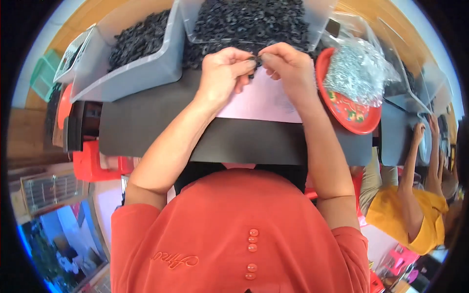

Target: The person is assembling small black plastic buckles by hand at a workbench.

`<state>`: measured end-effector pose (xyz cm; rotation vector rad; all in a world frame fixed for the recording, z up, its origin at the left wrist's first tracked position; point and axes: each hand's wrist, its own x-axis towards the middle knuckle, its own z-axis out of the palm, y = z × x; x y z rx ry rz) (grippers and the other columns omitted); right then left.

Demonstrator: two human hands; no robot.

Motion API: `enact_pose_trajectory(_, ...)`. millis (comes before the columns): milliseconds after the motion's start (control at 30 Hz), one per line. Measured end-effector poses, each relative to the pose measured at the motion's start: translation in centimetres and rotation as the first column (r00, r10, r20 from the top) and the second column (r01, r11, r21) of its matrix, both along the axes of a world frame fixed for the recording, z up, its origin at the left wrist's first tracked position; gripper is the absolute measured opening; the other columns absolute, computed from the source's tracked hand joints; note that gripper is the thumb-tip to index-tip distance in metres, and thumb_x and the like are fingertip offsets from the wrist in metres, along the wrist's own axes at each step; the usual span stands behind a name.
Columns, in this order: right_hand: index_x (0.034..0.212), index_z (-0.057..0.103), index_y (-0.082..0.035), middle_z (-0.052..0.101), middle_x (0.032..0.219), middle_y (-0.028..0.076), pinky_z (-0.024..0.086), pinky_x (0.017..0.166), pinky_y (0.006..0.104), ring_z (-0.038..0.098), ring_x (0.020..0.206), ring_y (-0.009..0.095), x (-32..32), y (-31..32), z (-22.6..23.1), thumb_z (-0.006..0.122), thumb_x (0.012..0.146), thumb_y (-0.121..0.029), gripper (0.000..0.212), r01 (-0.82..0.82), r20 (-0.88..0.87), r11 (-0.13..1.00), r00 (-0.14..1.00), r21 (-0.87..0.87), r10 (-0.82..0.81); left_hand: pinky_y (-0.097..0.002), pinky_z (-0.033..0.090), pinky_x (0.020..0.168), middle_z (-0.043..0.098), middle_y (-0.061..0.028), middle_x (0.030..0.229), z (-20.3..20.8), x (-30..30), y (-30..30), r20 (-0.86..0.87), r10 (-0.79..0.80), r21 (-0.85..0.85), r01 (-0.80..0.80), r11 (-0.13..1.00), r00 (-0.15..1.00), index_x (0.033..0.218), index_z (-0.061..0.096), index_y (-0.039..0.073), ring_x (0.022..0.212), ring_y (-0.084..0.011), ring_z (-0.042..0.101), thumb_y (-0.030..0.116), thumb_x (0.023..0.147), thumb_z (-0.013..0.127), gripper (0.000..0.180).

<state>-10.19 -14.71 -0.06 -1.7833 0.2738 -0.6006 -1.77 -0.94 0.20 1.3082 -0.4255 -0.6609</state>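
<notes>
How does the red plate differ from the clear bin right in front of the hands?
The red plate is round, shallow and opaque; the clear bin is boxy, deep and see-through. The plate holds a bag of shiny silver pieces; the bin holds small black parts. Both sit on the dark table.

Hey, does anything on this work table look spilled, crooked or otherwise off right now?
Mostly tidy. One oddity: small black parts lie loose on the table between the two clear bins, outside either. Both hands, left hand and right hand, pinch one small black piece.
</notes>
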Motion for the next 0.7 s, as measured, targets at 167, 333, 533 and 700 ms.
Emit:
enact_pose_trajectory(167, 0.083, 0.066, -0.001, 0.057, 0.063, 0.0, 0.041, 0.051, 0.0221, 0.051, 0.057, 0.006, 0.37, 0.42, 0.25, 0.063, 0.084, -0.01, 0.01, -0.008, -0.025, 1.0, 1.0, 0.0, 0.008, -0.0212, 0.041, 0.041, 0.062, -0.0075, 0.073, -0.16, 0.63, 0.35, 0.052, -0.001, 0.026, 0.0, 1.0, 0.999, 0.092, 0.062, -0.005, 0.055, -0.0091, 0.056, 0.001, 0.083, 0.063, 0.011)
enact_pose_trajectory(333, 0.081, 0.065, -0.001, 0.057, 0.062, 0.0, 0.042, 0.051, 0.0219, 0.051, 0.057, 0.006, 0.58, 0.49, 0.36, 0.063, 0.084, -0.011, 0.011, -0.016, -0.05, 1.0, 0.999, -0.009, 0.015, -0.0214, 0.04, 0.04, 0.062, -0.0069, 0.072, -0.08, 0.84, 0.54, 0.075, -0.007, 0.051, 0.003, 0.999, 0.997, 0.091, 0.063, -0.004, 0.054, -0.0089, 0.055, 0.001, 0.082, 0.064, 0.01)
enact_pose_trajectory(533, 0.081, 0.065, -0.002, 0.058, 0.064, 0.0, 0.042, 0.051, 0.0215, 0.052, 0.059, 0.006, 0.26, 0.48, 0.4, 0.063, 0.086, -0.013, 0.012, -0.015, -0.066, 0.999, 0.998, 0.035, 0.018, -0.0209, 0.042, 0.044, 0.062, -0.0053, 0.071, -0.27, 0.66, 0.45, 0.076, -0.044, 0.052, 0.04, 0.998, 0.996, 0.091, 0.064, -0.002, 0.054, -0.0083, 0.055, 0.003, 0.084, 0.065, 0.009)
enact_pose_trajectory(700, 0.082, 0.064, -0.003, 0.057, 0.065, -0.002, 0.04, 0.052, 0.0207, 0.051, 0.059, 0.005, 0.21, 0.23, 0.2, 0.062, 0.087, -0.014, 0.012, -0.027, -0.102, 0.999, 0.994, 0.039, 0.03, -0.0214, 0.041, 0.043, 0.062, -0.0058, 0.07, -0.5, 0.48, 0.22, 0.146, -0.029, 0.094, 0.016, 0.995, 0.989, 0.09, 0.065, -0.002, 0.052, -0.0083, 0.054, 0.003, 0.081, 0.067, 0.01)
